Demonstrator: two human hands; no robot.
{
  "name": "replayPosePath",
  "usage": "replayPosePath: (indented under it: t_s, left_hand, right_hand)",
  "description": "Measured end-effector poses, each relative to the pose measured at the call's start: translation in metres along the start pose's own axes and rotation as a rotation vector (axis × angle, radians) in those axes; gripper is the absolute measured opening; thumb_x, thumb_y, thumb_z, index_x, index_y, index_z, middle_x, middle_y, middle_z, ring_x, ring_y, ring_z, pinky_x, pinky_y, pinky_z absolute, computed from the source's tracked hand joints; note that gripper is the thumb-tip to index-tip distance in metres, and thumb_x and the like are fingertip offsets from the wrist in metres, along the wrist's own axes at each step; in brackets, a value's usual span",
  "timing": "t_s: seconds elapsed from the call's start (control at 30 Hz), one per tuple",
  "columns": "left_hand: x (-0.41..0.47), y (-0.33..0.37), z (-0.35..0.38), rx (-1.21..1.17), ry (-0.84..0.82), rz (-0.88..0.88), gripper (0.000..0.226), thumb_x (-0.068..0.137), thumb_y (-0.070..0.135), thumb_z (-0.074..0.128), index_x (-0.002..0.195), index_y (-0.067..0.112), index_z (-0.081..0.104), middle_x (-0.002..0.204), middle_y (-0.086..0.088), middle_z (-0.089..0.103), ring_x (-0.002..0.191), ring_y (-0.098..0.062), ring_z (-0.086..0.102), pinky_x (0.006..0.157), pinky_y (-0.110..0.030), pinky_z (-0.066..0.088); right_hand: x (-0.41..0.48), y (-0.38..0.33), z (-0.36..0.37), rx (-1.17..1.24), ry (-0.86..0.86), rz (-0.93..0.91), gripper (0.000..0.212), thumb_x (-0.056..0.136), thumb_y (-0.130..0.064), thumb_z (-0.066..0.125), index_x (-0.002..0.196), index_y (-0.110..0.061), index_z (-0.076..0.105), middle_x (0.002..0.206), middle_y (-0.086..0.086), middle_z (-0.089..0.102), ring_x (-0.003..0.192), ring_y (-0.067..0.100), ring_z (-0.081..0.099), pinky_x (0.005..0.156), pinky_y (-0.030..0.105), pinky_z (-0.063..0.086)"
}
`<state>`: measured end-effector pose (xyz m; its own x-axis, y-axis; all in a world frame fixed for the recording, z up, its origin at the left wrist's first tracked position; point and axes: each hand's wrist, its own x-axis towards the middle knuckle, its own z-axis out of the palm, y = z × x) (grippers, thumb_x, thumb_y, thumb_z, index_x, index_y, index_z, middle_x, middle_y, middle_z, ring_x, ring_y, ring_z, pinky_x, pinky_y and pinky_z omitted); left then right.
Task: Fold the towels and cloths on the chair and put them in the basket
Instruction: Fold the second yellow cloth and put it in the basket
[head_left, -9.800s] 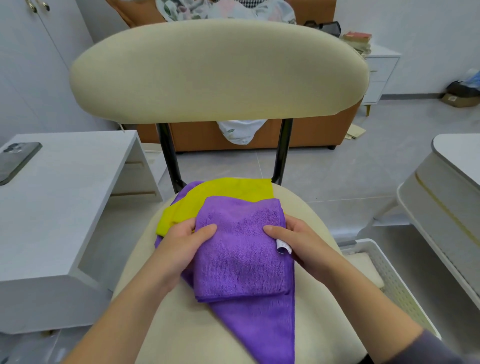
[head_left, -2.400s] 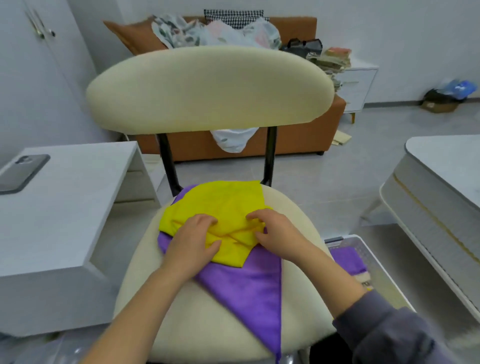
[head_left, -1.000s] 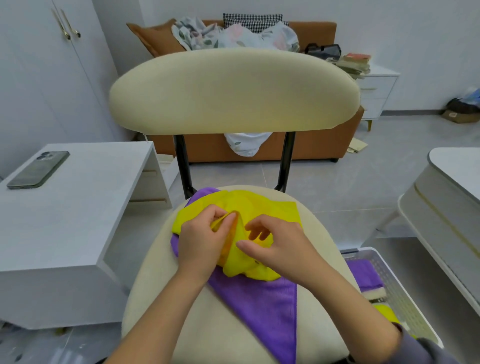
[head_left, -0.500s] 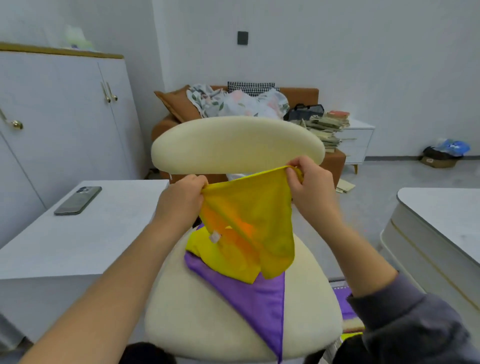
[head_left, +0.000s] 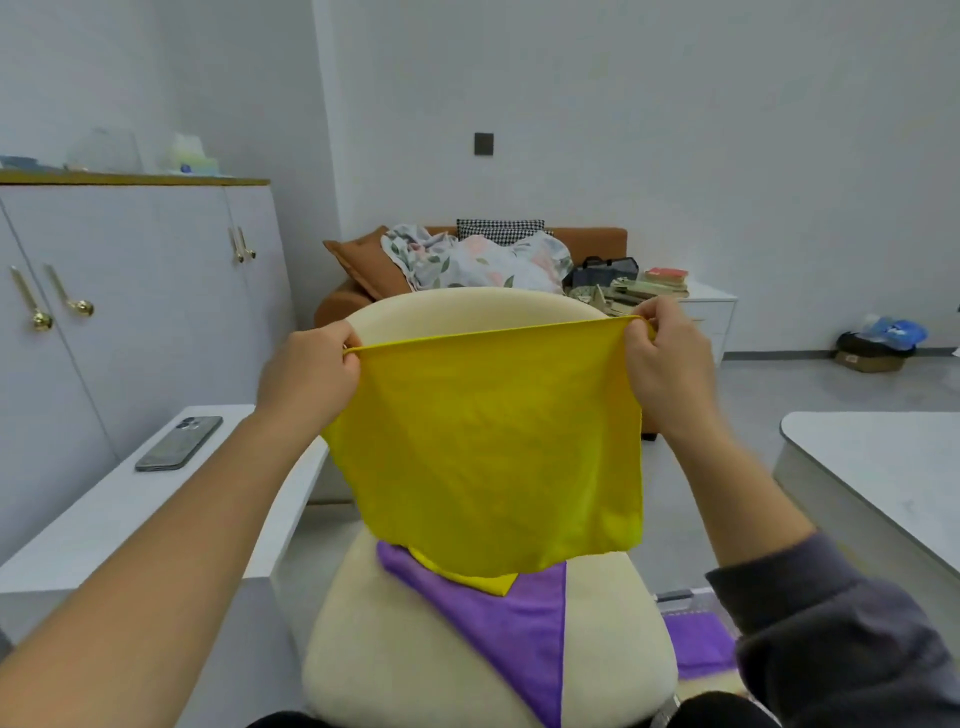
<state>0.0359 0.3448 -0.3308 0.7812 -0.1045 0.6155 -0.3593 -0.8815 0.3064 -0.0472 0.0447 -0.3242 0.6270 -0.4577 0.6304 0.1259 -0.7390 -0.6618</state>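
A yellow cloth (head_left: 488, 452) hangs spread out flat in the air above the cream chair (head_left: 415, 660). My left hand (head_left: 306, 379) pinches its top left corner and my right hand (head_left: 665, 364) pinches its top right corner, with the top edge pulled taut between them. On the seat lies a purple cloth (head_left: 524, 623), with the corner of another yellow cloth (head_left: 488, 583) on top of it, mostly hidden behind the raised one. A folded purple cloth (head_left: 696, 642) lies in the basket (head_left: 675, 596) at the chair's right.
A white side table (head_left: 104, 519) with a phone (head_left: 179, 442) stands at the left. Another white table (head_left: 883, 467) is at the right. Behind the chair are an orange sofa (head_left: 337, 306) piled with bedding, white cabinets and a small drawer unit stacked with books.
Both hands lifted the yellow cloth off the seat and pulled its top corners apart, so it now hangs open and flat. The view tilted up.
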Motion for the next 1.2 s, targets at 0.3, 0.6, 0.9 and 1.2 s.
replayPosePath:
  t_s: [0.3, 0.6, 0.9, 1.2]
  left_hand:
    - [0.000, -0.011, 0.011, -0.543, -0.119, -0.376, 0.016, 0.090, 0.027, 0.060, 0.093, 0.011, 0.060, 0.075, -0.005, 0.054, 0.070, -0.021, 0.051, 0.054, -0.024, 0.041]
    - [-0.029, -0.001, 0.087, -0.998, -0.624, -0.762, 0.015, 0.089, 0.020, 0.060, 0.100, 0.010, 0.064, 0.096, -0.016, 0.064, 0.075, -0.023, 0.060, 0.056, -0.029, 0.052]
    - [-0.039, 0.038, 0.130, -1.139, -0.584, -0.645, 0.007, 0.090, 0.012, 0.059, 0.096, 0.012, 0.063, 0.084, -0.011, 0.064, 0.072, -0.020, 0.061, 0.052, -0.027, 0.052]
    - [-0.042, 0.053, 0.133, -1.127, -0.588, -0.469, 0.016, 0.091, 0.005, 0.053, 0.103, 0.015, 0.052, 0.079, -0.026, 0.065, 0.065, -0.023, 0.063, 0.057, -0.034, 0.057]
  right_hand:
    - [0.009, 0.035, 0.010, -0.170, -0.082, 0.115, 0.018, 0.095, -0.021, 0.047, 0.096, -0.010, 0.062, 0.084, 0.003, 0.060, 0.066, 0.011, 0.049, 0.061, 0.031, 0.042]
    - [-0.028, 0.063, 0.057, 0.324, -0.529, 0.449, 0.011, 0.093, -0.017, 0.058, 0.102, -0.012, 0.061, 0.073, 0.006, 0.060, 0.047, 0.011, 0.056, 0.047, 0.022, 0.050]
    - [-0.051, 0.064, 0.111, 0.632, -0.574, 0.467, 0.017, 0.096, -0.012, 0.051, 0.094, -0.009, 0.067, 0.058, 0.000, 0.048, 0.048, 0.012, 0.053, 0.050, 0.023, 0.049]
    - [-0.057, 0.066, 0.127, 0.565, -0.689, 0.211, 0.017, 0.088, 0.000, 0.056, 0.091, -0.017, 0.056, 0.060, -0.001, 0.052, 0.057, 0.012, 0.051, 0.056, 0.025, 0.046]
